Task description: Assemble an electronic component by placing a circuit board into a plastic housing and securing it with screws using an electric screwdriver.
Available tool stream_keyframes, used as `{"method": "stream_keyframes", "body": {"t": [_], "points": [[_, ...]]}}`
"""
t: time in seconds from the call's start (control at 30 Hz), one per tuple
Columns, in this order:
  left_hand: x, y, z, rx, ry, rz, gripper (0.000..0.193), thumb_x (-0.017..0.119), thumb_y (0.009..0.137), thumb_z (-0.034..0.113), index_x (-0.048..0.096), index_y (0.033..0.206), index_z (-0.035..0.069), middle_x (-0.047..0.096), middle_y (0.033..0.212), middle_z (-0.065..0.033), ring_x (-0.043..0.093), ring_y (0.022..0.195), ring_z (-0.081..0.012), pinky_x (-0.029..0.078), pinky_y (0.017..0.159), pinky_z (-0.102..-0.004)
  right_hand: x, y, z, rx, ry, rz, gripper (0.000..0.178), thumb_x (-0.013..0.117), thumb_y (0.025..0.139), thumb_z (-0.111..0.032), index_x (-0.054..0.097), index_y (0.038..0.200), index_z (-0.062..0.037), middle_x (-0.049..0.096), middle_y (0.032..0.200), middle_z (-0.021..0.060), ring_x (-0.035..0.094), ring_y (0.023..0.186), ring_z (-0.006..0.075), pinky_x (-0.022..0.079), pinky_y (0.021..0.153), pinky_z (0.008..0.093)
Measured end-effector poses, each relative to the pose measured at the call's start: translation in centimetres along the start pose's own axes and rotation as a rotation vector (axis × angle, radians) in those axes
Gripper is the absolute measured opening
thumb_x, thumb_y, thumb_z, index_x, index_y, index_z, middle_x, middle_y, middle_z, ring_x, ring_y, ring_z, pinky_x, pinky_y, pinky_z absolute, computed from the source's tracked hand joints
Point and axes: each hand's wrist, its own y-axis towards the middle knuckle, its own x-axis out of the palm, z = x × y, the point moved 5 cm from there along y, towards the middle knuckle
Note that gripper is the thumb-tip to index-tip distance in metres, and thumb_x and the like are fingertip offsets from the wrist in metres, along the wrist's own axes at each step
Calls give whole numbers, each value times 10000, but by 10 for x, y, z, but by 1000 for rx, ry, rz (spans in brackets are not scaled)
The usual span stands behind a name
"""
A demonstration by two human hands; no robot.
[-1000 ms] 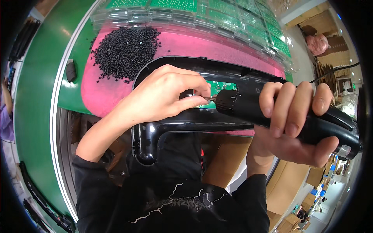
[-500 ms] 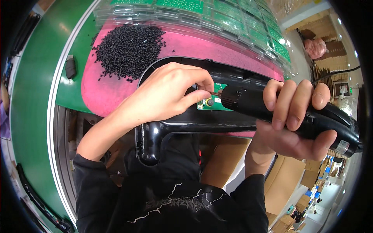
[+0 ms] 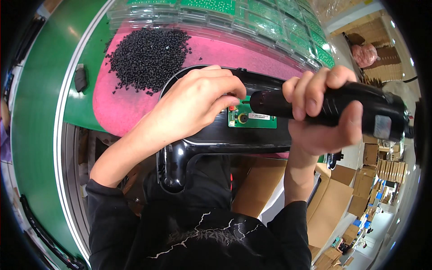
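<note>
My right hand (image 3: 326,101) wraps round a black electric screwdriver (image 3: 364,105), which lies nearly level and points left. Its bit is over a small green circuit board (image 3: 265,123), near the board's upper part. The board sits inside a glossy black plastic housing (image 3: 211,147) and carries a round black-and-yellow component and a white label. My left hand (image 3: 198,96) reaches over the housing's left part, thumb and fingers pinched close to the bit. Whatever the pinch holds is hidden or too small to name.
A heap of small black screws (image 3: 150,58) lies on a pink mat (image 3: 117,105). Behind it stand clear plastic trays (image 3: 256,33) holding green circuit boards. A dark small object (image 3: 81,80) rests on the green table (image 3: 42,121). Cardboard boxes (image 3: 330,209) stand at the lower right.
The screwdriver's rear has swung upward and its nose has moved slightly up and left, uncovering more of the board. My left fingers have shifted slightly and stay pinched.
</note>
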Motion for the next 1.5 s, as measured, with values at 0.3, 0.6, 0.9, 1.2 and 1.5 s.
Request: {"method": "stream_keyframes", "body": {"t": [0.3,0.6,0.9,1.2,1.5], "points": [[-1,-5,-7,-106,43,28,108,648,826,46,648,901,-31,651,745,-124,655,711,-289,514,657,-335,-6,3,19,42,0,-52,357,509,885,-418,490,962,-69,459,625,14,386,467,114,365,553,311],[1,-6,-7,-281,104,23,176,619,872,128,561,830,-33,600,708,-166,606,668,-347,463,614,-397,3,15,32,129,-106,-183,344,542,877,-382,475,941,-51,445,613,13,375,464,100,343,523,272],[4,-10,-9,-159,100,-39,194,693,791,131,567,820,-14,613,769,-140,613,731,-318,471,654,-386,3,5,20,26,20,-77,376,520,881,-406,516,980,-44,468,625,11,397,458,112,351,526,296],[1,-2,10,51,-74,-28,144,702,767,90,623,828,-14,640,765,-109,632,722,-279,498,649,-358,0,-1,-30,-19,291,-142,413,540,868,-472,505,1005,-84,455,666,-26,415,514,85,339,604,273],[5,-3,3,-5,-196,-91,132,734,765,92,656,797,-9,665,734,-91,657,688,-244,507,625,-317,-2,-8,-31,-63,288,-67,431,532,867,-480,513,1023,-79,450,651,-31,414,502,82,350,614,276]]}}
